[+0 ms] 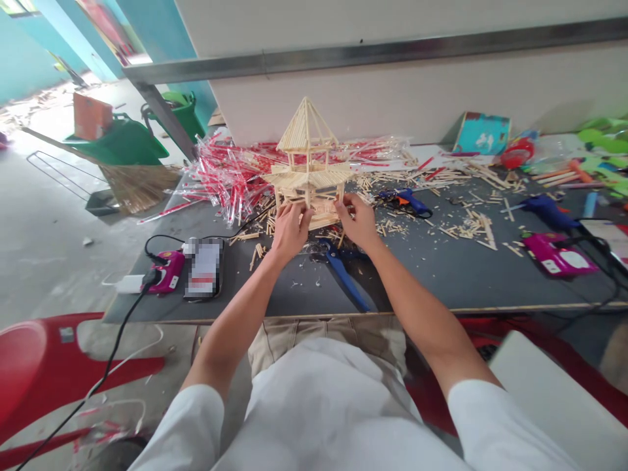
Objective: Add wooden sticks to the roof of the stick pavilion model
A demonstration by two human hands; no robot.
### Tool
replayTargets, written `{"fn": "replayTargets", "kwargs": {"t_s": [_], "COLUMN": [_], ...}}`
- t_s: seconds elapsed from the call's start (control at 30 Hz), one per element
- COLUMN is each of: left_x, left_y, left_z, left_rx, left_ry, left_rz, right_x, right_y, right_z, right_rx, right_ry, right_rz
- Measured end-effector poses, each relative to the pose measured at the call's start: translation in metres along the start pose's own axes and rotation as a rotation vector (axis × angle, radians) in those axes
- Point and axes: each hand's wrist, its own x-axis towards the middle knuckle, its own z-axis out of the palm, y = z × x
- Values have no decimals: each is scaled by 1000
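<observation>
A small pavilion model (307, 163) built of thin wooden sticks stands on the grey table (441, 275), with a pointed roof and two tiers. My left hand (289, 229) grips the model's base at its left front corner, fingers curled. My right hand (357, 221) pinches the base at its right front, fingers closed on the sticks. Both forearms reach out from white sleeves. Blue-handled cutters (343, 275) lie on the table just under my right wrist.
Red-and-clear wrappers (230, 176) pile up behind the model. Loose sticks (466, 226) litter the right side, with blue glue guns (407, 201) (547, 210), a pink device (559, 256), another pink device (169, 269), a phone (203, 268). Red chair (44, 366) at left; green bins (122, 140) and a broom (132, 186) beyond.
</observation>
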Motion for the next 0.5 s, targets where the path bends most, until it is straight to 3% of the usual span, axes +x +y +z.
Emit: {"fn": "replayTargets", "kwargs": {"t_s": [0.27, 0.5], "left_x": [5, 3], "left_y": [26, 26], "left_z": [-15, -26], "left_rx": [6, 88], "left_ry": [60, 79], "left_rz": [43, 120], "right_x": [-5, -4], "right_y": [-32, -41], "right_z": [10, 11], "right_rx": [103, 310], "right_ry": [65, 58], "right_rz": [42, 111]}}
